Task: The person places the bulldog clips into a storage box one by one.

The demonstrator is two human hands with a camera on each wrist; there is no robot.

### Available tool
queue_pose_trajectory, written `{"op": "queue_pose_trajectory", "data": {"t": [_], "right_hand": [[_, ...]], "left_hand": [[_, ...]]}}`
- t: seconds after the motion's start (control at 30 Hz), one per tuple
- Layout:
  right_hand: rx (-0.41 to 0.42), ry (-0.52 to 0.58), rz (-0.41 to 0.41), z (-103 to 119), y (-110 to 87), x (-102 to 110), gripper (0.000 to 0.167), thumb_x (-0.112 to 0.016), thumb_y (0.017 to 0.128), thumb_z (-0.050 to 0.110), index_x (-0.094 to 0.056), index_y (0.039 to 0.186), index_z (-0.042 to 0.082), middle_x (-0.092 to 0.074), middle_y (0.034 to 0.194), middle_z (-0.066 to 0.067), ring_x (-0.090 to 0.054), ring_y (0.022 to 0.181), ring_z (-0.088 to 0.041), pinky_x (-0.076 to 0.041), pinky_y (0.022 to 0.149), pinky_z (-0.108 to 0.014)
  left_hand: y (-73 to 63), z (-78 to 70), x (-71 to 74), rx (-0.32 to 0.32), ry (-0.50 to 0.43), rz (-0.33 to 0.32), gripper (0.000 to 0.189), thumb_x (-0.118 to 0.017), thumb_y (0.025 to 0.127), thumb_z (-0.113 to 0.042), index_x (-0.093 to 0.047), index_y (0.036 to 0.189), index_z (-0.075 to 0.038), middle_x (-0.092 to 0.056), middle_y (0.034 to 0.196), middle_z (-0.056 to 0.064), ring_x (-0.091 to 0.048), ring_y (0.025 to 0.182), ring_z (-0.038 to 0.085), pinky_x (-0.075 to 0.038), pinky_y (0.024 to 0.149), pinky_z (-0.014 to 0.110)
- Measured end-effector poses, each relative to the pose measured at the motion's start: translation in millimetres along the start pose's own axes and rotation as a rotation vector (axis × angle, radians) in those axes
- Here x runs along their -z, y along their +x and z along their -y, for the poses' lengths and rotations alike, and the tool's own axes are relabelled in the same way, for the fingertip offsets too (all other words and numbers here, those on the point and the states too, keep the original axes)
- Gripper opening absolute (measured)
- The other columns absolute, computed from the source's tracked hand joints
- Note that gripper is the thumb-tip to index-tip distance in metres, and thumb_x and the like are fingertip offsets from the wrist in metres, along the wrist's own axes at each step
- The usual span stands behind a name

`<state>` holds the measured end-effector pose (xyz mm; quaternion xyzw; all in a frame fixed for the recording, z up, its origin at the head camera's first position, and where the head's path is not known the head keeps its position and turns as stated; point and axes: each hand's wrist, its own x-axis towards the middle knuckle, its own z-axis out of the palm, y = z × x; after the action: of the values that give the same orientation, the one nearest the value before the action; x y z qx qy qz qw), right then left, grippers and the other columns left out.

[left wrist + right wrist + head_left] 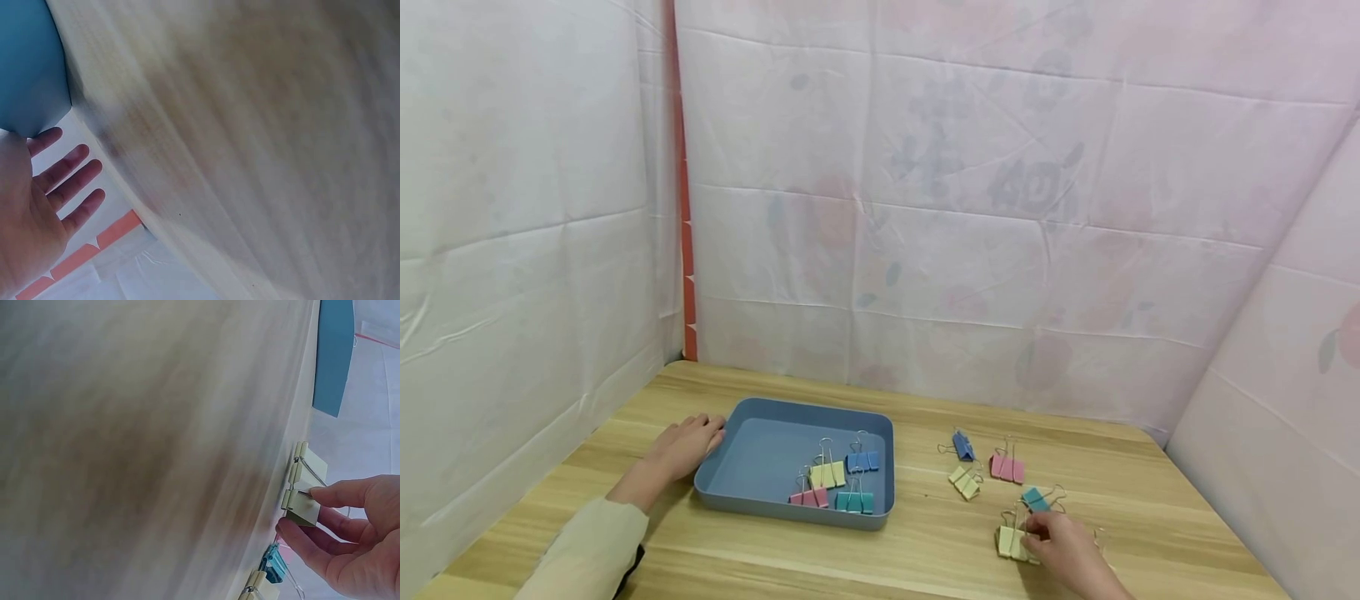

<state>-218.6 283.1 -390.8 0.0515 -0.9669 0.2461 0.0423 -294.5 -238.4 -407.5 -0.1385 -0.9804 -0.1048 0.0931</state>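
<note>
My left hand (688, 446) lies at the left wall of a blue-grey tray (741, 446), fingers extended; in the left wrist view its fingers spread beside the tray's corner (37, 81). Inside the tray sit a yellow binder clip (827, 476), a blue one (867, 461), a pink one (808, 498) and a teal one (854, 502). At the right, my right hand (1067, 550) pinches a pale yellow binder clip (303, 509) between thumb and fingers, low at the tabletop. Another pale yellow clip (314, 467) stands directly beside it. A teal clip (1036, 499) lies just beyond the fingers.
Farther back on the wooden table (925, 542) lie a blue clip (962, 447), a pink clip (1007, 468) and a small yellow clip (965, 482). A wire handle (1099, 537) shows right of my right hand. White curtains (962, 208) enclose the table's back and sides.
</note>
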Motion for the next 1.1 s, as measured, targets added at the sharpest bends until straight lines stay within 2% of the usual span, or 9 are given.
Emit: {"op": "queue_pose_trajectory", "data": {"t": [0.13,0.37,0.6,0.7,0.9,1.1], "right_hand": [[-0.020,0.027,-0.005,1,-0.4,0,0.009,-0.070,0.075,0.001,-0.062,0.075,0.006,-0.060,0.074,0.000,-0.059,0.071,-0.017,-0.049,0.065,-0.037],[-0.031,0.065,-0.002,1,0.6,0,0.010,-0.069,0.076,-0.001,-0.061,0.076,0.005,-0.061,0.075,-0.001,-0.060,0.074,-0.020,-0.050,0.066,-0.038],[-0.016,0.064,-0.024,4,-0.3,2,0.010,-0.069,0.075,0.000,-0.062,0.075,0.006,-0.061,0.074,0.000,-0.060,0.073,-0.019,-0.050,0.066,-0.037],[-0.004,0.058,-0.037,7,-1.5,3,0.009,-0.070,0.075,0.001,-0.062,0.076,0.006,-0.061,0.075,0.001,-0.060,0.072,-0.018,-0.050,0.066,-0.036],[0.005,0.050,-0.045,12,-1.1,5,0.009,-0.070,0.075,0.001,-0.063,0.077,0.006,-0.061,0.074,0.002,-0.059,0.071,-0.017,-0.050,0.064,-0.034],[0.018,0.037,-0.053,13,-0.8,6,0.008,-0.070,0.075,0.002,-0.063,0.077,0.006,-0.060,0.074,0.003,-0.057,0.069,-0.014,-0.048,0.062,-0.030]], "left_hand": [[0.2,0.0,0.9,-0.003,0.007,0.000,0.029,-0.046,0.096,-0.021,-0.056,0.116,-0.002,-0.055,0.104,0.020,-0.051,0.098,0.041,-0.039,0.078,0.057],[-1.3,1.2,3.3,0.001,0.022,0.015,0.032,-0.046,0.096,-0.023,-0.056,0.118,-0.002,-0.054,0.106,0.024,-0.051,0.094,0.046,-0.039,0.078,0.058],[0.5,0.4,7.2,-0.025,0.026,-0.003,0.028,-0.049,0.095,-0.029,-0.057,0.107,-0.005,-0.055,0.100,0.021,-0.054,0.084,0.042,-0.041,0.071,0.056],[0.9,2.1,6.4,-0.033,0.030,-0.005,0.030,-0.048,0.096,-0.031,-0.058,0.106,-0.005,-0.056,0.099,0.022,-0.054,0.085,0.042,-0.041,0.071,0.057],[0.0,4.4,3.9,0.009,0.018,0.046,0.041,-0.042,0.098,-0.032,-0.057,0.119,-0.001,-0.052,0.111,0.029,-0.049,0.099,0.049,-0.036,0.079,0.061],[-0.1,4.0,3.0,0.024,0.028,0.062,0.043,-0.040,0.098,-0.032,-0.056,0.121,0.001,-0.051,0.114,0.031,-0.047,0.102,0.050,-0.035,0.081,0.062]]}}
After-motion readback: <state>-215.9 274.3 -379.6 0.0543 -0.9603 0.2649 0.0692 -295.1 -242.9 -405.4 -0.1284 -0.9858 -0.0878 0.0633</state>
